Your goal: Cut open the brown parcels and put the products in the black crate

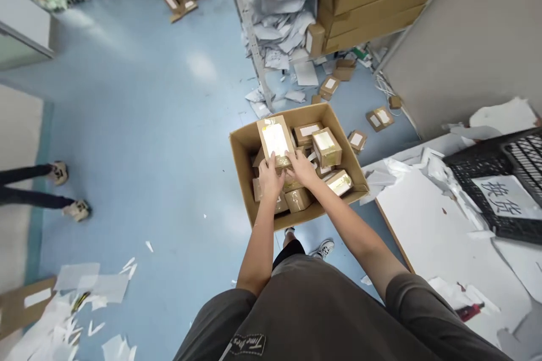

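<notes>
Both of my hands grip a small cardboard box [276, 134] with a white label and clear tape. My left hand [271, 176] has its fingers closed on the near left edge. At the near right corner, my right hand [301, 168] closes on the same box. It is tilted over a large open carton [242, 180] that stands in front of me. Several smaller taped boxes lie inside the carton, among them a labelled box [327, 146] at the right and another box [339, 183] nearer me. My hands partly cover the boxes beneath them.
A metal shelf [249, 28] holding long cartons and crumpled paper stands ahead. To my right are a white table [427, 220] and a black crate [478, 180]. Small boxes [380, 118] and paper scraps [93, 287] litter the floor. Another person's legs [38, 175] show at left.
</notes>
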Motion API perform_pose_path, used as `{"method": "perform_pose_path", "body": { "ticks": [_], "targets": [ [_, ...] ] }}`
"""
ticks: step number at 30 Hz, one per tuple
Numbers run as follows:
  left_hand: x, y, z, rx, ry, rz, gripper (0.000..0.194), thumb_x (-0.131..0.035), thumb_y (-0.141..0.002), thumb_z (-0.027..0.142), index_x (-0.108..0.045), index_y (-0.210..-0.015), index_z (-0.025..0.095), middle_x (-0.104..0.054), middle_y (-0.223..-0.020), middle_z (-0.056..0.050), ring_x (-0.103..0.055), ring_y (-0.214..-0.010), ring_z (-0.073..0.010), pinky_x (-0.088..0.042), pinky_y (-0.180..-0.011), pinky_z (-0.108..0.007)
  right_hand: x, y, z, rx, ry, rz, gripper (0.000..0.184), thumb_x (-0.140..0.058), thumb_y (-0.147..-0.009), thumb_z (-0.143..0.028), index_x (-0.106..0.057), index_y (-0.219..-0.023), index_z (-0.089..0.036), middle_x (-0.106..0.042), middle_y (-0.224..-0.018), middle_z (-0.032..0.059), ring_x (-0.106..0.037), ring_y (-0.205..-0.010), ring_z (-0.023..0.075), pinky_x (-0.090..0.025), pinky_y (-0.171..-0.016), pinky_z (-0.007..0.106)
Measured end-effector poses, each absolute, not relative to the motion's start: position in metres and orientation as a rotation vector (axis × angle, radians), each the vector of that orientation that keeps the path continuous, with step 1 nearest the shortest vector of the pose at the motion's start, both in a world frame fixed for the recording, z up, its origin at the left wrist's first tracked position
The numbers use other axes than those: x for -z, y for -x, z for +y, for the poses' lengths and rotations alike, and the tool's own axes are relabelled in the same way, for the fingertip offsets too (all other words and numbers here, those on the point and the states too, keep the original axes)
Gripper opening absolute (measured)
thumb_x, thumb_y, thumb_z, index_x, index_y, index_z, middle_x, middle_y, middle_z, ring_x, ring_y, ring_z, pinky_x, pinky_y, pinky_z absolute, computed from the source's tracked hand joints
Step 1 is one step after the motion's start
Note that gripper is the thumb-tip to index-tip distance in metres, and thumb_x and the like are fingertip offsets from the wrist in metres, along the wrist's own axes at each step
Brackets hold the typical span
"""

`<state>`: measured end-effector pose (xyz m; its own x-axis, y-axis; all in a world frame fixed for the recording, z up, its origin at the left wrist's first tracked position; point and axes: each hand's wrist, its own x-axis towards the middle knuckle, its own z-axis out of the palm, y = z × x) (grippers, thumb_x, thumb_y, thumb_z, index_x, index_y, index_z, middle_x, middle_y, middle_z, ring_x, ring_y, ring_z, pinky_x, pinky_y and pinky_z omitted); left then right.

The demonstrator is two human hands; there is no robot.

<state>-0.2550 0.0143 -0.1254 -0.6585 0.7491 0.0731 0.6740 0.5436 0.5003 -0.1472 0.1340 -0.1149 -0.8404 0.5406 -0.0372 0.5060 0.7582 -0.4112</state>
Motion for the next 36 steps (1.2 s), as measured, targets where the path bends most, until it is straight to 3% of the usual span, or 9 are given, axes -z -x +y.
{"method": "perform_pose_path", "body": {
  "ticks": [10, 19, 27, 32, 36],
  "targets": [
    [0.049, 0.020, 0.090, -0.776, -1.921, 2.232, 0.082, -0.077, -0.088, 0.024, -0.045, -0.164, 0.024, -0.057, -0.136, -0.016, -0.058, -0.129, -0.0350, -0.052, -0.110, -0.046, 0.049, -0.137, 0.142, -0.392, 1.355, -2.388, 0.059, -0.066, -0.101, -0.029, -0.046, -0.155, -0.019, -0.054, -0.131, 0.0172, -0.061, -0.116, 0.0322, -0.058, -0.095, 0.044],
    [0.079, -0.197, 0.121, -0.605, -2.320, 1.576, 0.082, -0.076, -0.089, 0.022, -0.043, -0.165, 0.024, -0.055, -0.140, -0.017, -0.057, -0.130, -0.0344, -0.051, -0.111, -0.045, 0.089, -0.364, 0.087, -0.282, 1.841, -1.897, 0.058, -0.065, -0.099, -0.029, -0.047, -0.154, -0.018, -0.055, -0.134, 0.0181, -0.061, -0.118, 0.0318, -0.060, -0.096, 0.044],
    [0.160, -0.261, 0.136, -0.327, -2.415, 1.221, 0.080, -0.072, -0.092, 0.020, -0.042, -0.165, 0.026, -0.052, -0.145, -0.016, -0.052, -0.135, -0.0328, -0.050, -0.113, -0.043, 0.181, -0.408, 0.055, -0.356, 2.132, -1.548, 0.060, -0.066, -0.097, -0.023, -0.047, -0.154, -0.016, -0.055, -0.137, 0.0194, -0.063, -0.120, 0.0315, -0.060, -0.097, 0.044],
    [0.212, -0.247, 0.148, -0.014, -2.361, 1.077, 0.075, -0.071, -0.092, 0.015, -0.046, -0.161, 0.028, -0.052, -0.145, -0.014, -0.053, -0.136, -0.0311, -0.051, -0.112, -0.042, 0.232, -0.384, 0.047, -0.554, 2.315, -1.389, 0.057, -0.071, -0.093, -0.018, -0.054, -0.147, -0.018, -0.056, -0.136, 0.0168, -0.065, -0.121, 0.0293, -0.059, -0.100, 0.042],
    [0.235, -0.221, 0.154, 0.151, -2.333, 0.931, 0.082, -0.066, -0.095, 0.013, -0.035, -0.167, 0.035, -0.053, -0.146, -0.012, -0.057, -0.135, -0.0290, -0.053, -0.107, -0.039, 0.252, -0.370, 0.030, -0.649, 2.380, -1.353, 0.064, -0.068, -0.093, -0.017, -0.050, -0.155, -0.023, -0.051, -0.147, 0.0163, -0.064, -0.126, 0.0285, -0.059, -0.098, 0.040]
  ]
}}
